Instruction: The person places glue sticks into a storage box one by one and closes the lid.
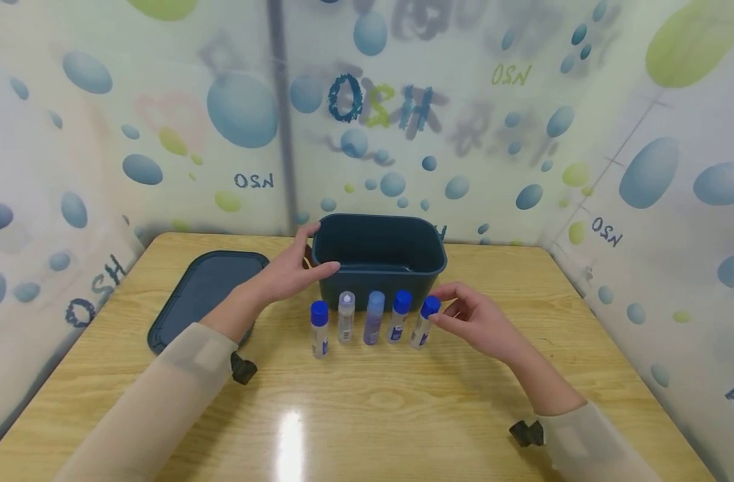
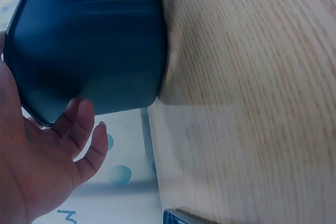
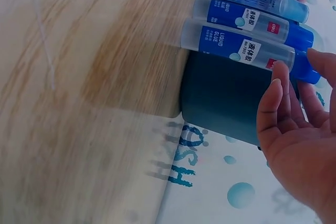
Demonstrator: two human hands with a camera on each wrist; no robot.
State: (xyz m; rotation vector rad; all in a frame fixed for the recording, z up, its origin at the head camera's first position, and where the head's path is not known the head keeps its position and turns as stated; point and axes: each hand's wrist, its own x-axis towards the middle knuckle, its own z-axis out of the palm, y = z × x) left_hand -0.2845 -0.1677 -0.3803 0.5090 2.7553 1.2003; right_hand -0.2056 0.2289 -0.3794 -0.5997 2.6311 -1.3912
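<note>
A dark teal plastic bin (image 1: 381,284) stands at the back of the table. My left hand (image 1: 291,271) holds its left end, thumb over the front rim and fingers along the side. Several liquid glue bottles stand upright in a row before it. My right hand (image 1: 478,321) pinches the blue cap of the rightmost glue bottle (image 3: 236,44) between thumb and fingers; this bottle leans slightly. To its left are another blue-capped bottle (image 1: 398,318), a bluish one (image 1: 375,319), a clear one (image 1: 345,318) with a whitish top, and a blue-capped one (image 1: 320,331).
A dark flat lid (image 1: 201,294) lies on the table at the left, partly behind my left forearm. The wooden table (image 1: 367,415) meets patterned walls (image 1: 493,161) at the back and sides, close behind the bin.
</note>
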